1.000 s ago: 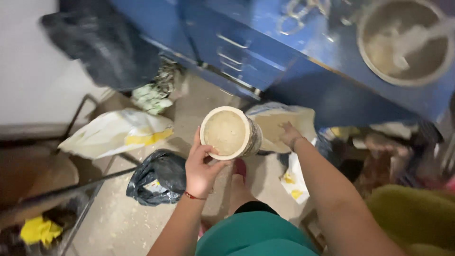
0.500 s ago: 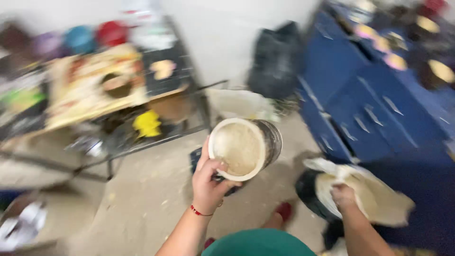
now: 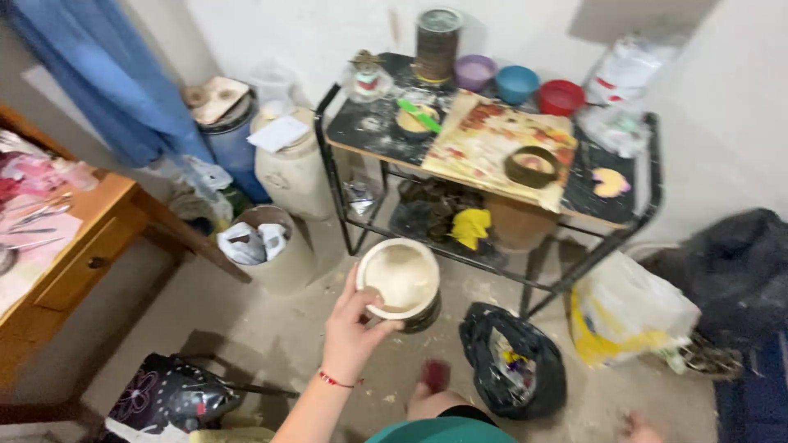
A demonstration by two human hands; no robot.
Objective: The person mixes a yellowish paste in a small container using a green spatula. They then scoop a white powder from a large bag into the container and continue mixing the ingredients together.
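The left hand [image 3: 351, 326] gripped a round, cream-coloured bowl with a dark outer wall [image 3: 401, 283], thumb hooked over the near rim and fingers wrapped beneath, a thin red string bracelet [image 3: 335, 380] at the wrist. The bowl was held in the air above the dusty concrete floor [image 3: 279, 328], just in front of a black metal-framed trolley [image 3: 361, 131]. Only the fingertips of the right hand [image 3: 643, 428] showed at the bottom edge, so whether it was clenched or loose could not be told. On the trolley's top lay a patterned, paint-stained board [image 3: 492, 135] carrying a small dark ring-shaped dish [image 3: 532, 166], and behind it stood a purple cup [image 3: 474, 71], a blue cup [image 3: 516, 83] and a red cup [image 3: 561, 96]. A yellow cloth [image 3: 470, 226] sat on the lower shelf. A black plastic rubbish bag [image 3: 513, 361] slumped on the floor just right of the bowl, and a white-and-yellow sack [image 3: 628, 312] lay beyond it. To the left stood a beige bucket stuffed with white bags [image 3: 261, 246] and an orange wooden desk [image 3: 78, 246].
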